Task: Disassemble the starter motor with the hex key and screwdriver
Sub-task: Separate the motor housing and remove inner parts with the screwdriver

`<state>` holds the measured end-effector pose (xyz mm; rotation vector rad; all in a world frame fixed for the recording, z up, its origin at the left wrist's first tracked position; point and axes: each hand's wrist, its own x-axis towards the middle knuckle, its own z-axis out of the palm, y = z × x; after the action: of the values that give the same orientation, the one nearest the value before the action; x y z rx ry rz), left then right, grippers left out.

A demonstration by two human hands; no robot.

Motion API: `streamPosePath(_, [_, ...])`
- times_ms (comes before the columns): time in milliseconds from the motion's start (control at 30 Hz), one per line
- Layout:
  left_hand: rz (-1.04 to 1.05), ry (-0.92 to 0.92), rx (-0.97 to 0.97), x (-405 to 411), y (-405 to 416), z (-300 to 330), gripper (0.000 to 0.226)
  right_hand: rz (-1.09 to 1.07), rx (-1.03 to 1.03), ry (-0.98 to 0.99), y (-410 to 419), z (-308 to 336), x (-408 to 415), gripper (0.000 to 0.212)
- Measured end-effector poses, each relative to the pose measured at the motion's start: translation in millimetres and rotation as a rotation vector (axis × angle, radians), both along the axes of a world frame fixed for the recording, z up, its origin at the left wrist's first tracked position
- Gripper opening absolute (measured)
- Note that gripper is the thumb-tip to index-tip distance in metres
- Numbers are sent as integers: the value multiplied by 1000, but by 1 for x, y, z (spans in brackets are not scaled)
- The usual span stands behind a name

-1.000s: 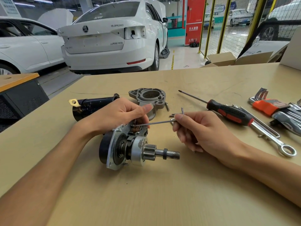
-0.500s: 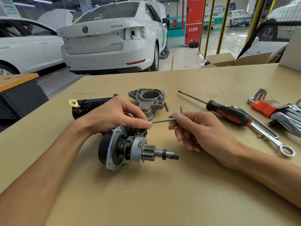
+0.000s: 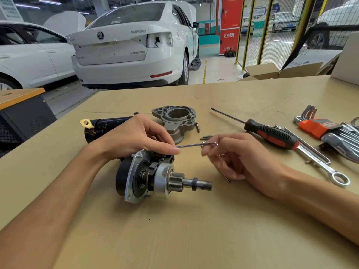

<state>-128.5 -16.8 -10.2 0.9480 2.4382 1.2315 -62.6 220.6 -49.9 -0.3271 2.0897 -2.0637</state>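
The starter motor (image 3: 151,177) lies on its side in the middle of the table (image 3: 194,230), pinion shaft pointing right. My left hand (image 3: 136,138) grips its upper part, thumb tip touching the long end of a thin hex key (image 3: 196,145). The key runs level to the right from the motor's top. My right hand (image 3: 239,154) holds its bent end with loosely curled fingers; the short arm is partly hidden behind them. The red-and-black screwdriver (image 3: 272,134) lies untouched to the right.
A removed grey nose housing (image 3: 174,121) and a black cylinder (image 3: 108,127) lie behind my left hand, with loose bolts (image 3: 197,127) beside them. An orange hex key set (image 3: 318,127) and a combination wrench (image 3: 330,169) lie at the right. A thin rod (image 3: 227,179) lies under my right hand.
The hex key's short arm, pointing up a second ago, has turned over toward my right hand. My left thumb slid along the key's long end. The motor has stayed put.
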Motion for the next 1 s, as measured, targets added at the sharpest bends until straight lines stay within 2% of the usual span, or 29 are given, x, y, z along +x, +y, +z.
streamPosePath(167, [17,25,6,1,0,0,22,-42,67,71,-2,0,4,40])
streamPosePath(300, [6,76,-2,2,-2,1,20,-56,102,77,-5,0,5,38])
streamPosePath(467, [-19,158,32,0,-2,0,17,-209,117,-8,-3,1,3,28])
streamPosePath(600, [-46,176,30,-2,-3,-1,13,-254,95,-98,-2,2,1,41])
streamPosePath(733, [-53,185,32,-2,-3,0,11,-208,114,-98,-2,4,0,55])
streamPosePath(867, [-47,185,26,-1,-3,0,12,-172,93,-115,-1,5,-2,47])
streamPosePath(1000, [-38,173,23,0,-2,1,9,-140,63,-51,1,2,0,35])
